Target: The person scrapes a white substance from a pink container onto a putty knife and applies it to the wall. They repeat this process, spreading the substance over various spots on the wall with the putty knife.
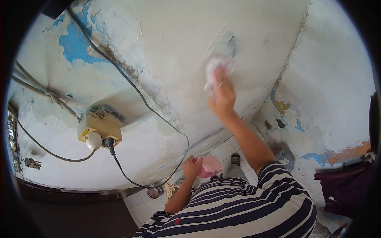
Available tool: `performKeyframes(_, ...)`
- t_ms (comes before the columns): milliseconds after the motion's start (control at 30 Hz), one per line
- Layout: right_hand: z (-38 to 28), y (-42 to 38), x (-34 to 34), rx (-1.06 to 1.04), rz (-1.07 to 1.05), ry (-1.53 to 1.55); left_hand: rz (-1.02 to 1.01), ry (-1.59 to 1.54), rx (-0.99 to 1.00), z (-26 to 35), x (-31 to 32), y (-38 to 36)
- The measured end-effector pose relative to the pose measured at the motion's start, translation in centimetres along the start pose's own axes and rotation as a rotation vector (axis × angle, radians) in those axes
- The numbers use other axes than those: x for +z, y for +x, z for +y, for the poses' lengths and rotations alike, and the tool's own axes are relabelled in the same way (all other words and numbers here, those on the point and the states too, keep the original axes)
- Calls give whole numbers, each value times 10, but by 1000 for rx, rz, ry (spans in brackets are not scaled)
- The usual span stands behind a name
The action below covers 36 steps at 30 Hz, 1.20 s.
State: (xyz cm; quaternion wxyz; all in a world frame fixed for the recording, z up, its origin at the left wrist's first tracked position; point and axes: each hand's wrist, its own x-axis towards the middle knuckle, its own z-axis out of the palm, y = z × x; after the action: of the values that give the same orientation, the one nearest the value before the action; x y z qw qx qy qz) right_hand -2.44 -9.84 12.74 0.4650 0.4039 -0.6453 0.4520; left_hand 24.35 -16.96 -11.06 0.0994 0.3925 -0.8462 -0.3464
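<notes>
My right hand (224, 97) is raised to the wall (178, 55), its fingers closed on a crumpled whitish rag (214, 67) that seems to rest on the wall's surface. Both rag and fingers are smeared by motion. Just above them, the wall has a dark bluish patch (231, 44) and thin scratch lines. Lower down, near my waist, my left hand (192, 167) grips a pink plastic container (210, 167) by its side. The container's contents look pale, but I cannot make out what they are.
Left on the wall sits a yellowed socket box (101, 129) with plugs and a hanging black cable (139, 93). Keys (32, 163) hang further left. Dark red cloth (341, 186) hangs at right. A round container (153, 193) stands on the tiled floor (151, 206).
</notes>
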Motion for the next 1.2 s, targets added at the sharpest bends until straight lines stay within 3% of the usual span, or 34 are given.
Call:
performKeyframes(67,-32,-48,-10,13,-166,89,-4,-4,-10,4,-1,7)
performKeyframes(167,-32,-73,-42,66,-183,196,13,14,15,2,-2,12)
performKeyframes(300,15,22,-68,194,177,100,4,11,13,8,2,9)
performKeyframes(400,32,61,-55,66,245,-56,-2,4,20,9,8,7)
performKeyframes(500,18,11,-20,-27,7,48,14,-22,70,5,16,9)
performKeyframes(600,-30,-67,-38,-5,-261,215,49,-48,112,-2,15,14)
performKeyframes(633,-31,-71,-46,-6,-258,219,65,-61,135,-4,14,15)
performKeyframes(700,-27,-68,-63,130,-181,256,84,-90,118,-7,12,17)
performKeyframes(767,-5,-11,-67,138,56,269,89,-115,90,-12,14,11)
performKeyframes(900,33,93,-61,77,218,-77,111,-84,119,-3,14,9)
performKeyframes(1000,21,61,-26,67,84,8,109,-84,123,1,14,13)
performKeyframes(1100,-10,-19,1,96,-56,38,97,-117,116,0,23,19)
performKeyframes(1200,-31,-61,-15,137,-114,106,68,-140,102,0,33,17)
